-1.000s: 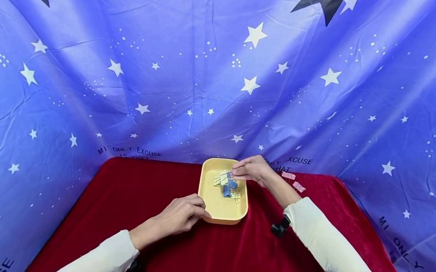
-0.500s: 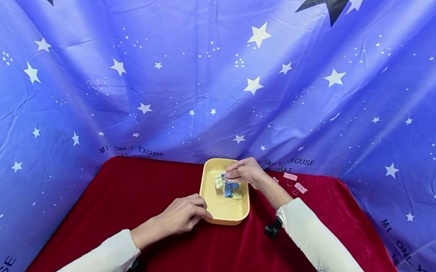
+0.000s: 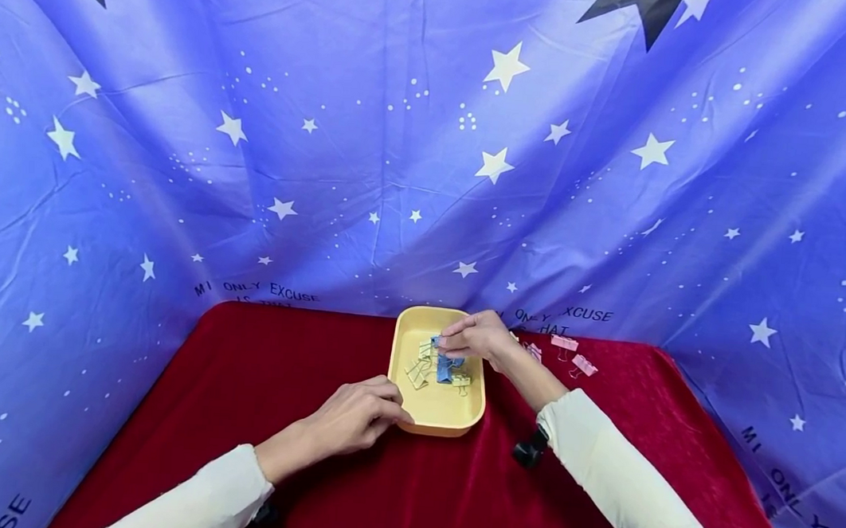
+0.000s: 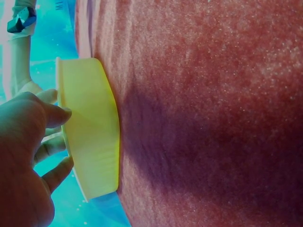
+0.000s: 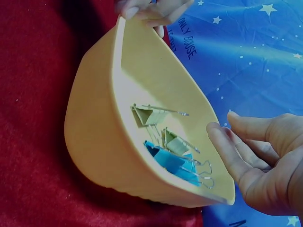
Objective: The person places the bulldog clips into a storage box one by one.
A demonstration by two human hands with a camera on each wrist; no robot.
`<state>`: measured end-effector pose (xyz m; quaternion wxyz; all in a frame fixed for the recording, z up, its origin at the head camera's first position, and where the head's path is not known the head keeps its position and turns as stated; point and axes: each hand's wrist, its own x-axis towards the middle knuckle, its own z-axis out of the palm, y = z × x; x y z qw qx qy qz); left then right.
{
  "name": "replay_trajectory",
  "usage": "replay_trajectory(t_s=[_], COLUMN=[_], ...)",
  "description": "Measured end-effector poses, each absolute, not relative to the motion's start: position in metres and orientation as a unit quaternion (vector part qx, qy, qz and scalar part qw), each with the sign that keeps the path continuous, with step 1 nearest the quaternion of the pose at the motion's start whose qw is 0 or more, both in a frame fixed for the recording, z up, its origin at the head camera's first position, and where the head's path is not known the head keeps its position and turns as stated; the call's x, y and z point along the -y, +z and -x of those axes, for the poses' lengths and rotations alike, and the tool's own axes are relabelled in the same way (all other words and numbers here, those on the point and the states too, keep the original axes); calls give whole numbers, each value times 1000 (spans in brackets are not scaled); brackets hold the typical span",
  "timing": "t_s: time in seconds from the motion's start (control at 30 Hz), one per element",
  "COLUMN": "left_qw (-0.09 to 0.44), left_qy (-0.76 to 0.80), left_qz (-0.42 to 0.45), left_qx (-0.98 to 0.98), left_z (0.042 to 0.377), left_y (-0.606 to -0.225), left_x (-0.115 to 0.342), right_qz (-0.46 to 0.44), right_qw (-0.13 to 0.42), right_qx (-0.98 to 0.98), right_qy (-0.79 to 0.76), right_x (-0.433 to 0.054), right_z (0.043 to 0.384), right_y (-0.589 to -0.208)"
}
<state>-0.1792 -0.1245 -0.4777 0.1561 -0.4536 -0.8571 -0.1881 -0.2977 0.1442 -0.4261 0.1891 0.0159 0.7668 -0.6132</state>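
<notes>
A yellow plastic tray [image 3: 434, 430] sits on the red cloth, with several binder clips inside. Some are pale yellow [image 5: 142, 115]; others are blue [image 5: 166, 161]. My left hand [image 3: 359, 411] grips the near left corner of the tray, thumb and fingers at the rim, as the left wrist view shows from the side. My right hand [image 3: 482, 335] hovers over the far right part of the tray. In the right wrist view its fingers [image 5: 226, 146] are extended and hold nothing. The hand covers some of the clips in the head view.
Pink binder clips [image 3: 575, 354] lie on the red cloth [image 3: 562, 479] right of the tray, partly hidden behind my right wrist. A blue star-patterned curtain [image 3: 386, 150] hangs around the back and sides of the table.
My right hand has shifted left over the tray and let go of a pale yellow binder clip, which now lies lower among the others. My left hand stays at the tray's corner.
</notes>
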Motion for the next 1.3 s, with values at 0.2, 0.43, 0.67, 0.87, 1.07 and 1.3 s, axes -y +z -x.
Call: replay_trajectory(t_s=[0.2, 0.43, 0.67, 0.87, 1.07, 1.3], left_qw=[155, 155, 157, 154, 151, 153], left_qy=[-189, -189, -189, -188, -188, -188], left_qz=[452, 452, 451, 450, 447, 448], left_qx=[858, 858, 858, 859, 862, 861], left_z=[179, 178, 178, 177, 177, 178], left_y=[-478, -477, -477, -476, -476, -477], left_x=[125, 125, 124, 124, 124, 123], right_qz=[-16, -23, -38, -37, -51, -58], right_qw=[190, 183, 172, 159, 154, 146], right_qx=[-765, -758, -748, -752, -749, -753], right_qy=[-615, -625, -639, -638, -642, -640], right_x=[-156, -176, -202, -226, -248, -277], right_z=[297, 297, 298, 298, 300, 295], right_y=[-427, -421, -416, -416, -417, -420])
